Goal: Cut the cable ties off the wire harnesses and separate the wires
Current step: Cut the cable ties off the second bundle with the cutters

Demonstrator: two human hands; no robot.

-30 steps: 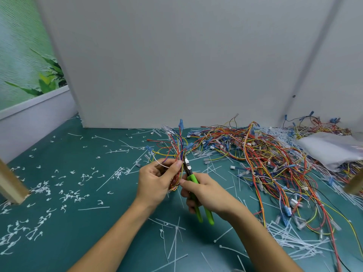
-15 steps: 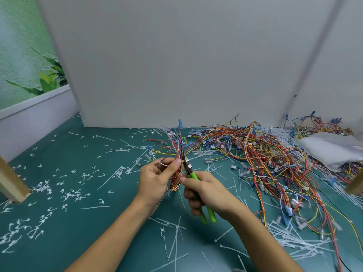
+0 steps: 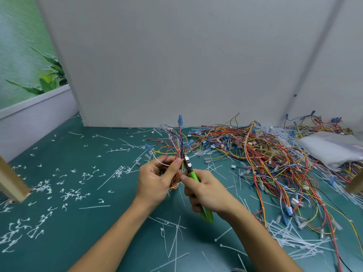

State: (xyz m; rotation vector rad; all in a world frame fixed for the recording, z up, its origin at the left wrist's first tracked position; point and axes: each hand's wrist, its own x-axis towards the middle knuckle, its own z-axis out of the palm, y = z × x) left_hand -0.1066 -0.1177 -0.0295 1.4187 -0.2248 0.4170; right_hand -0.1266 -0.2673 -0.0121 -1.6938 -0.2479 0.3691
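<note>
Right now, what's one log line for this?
left hand: holds wire harness | right hand: grips green cutters | tip: at harness

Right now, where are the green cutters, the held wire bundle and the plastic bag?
green cutters (image 3: pixel 193 176): head view, on the green handle below the blades.
wire bundle (image 3: pixel 180 152): head view, on the gathered wires.
plastic bag (image 3: pixel 330 148): head view, on its middle.

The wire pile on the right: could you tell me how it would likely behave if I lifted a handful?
Probably floppy: the wire pile lies in loose loops. Lifting would likely drag neighbours along, since strands cross and tangle. Likely light: thin wires, small connectors.
</note>
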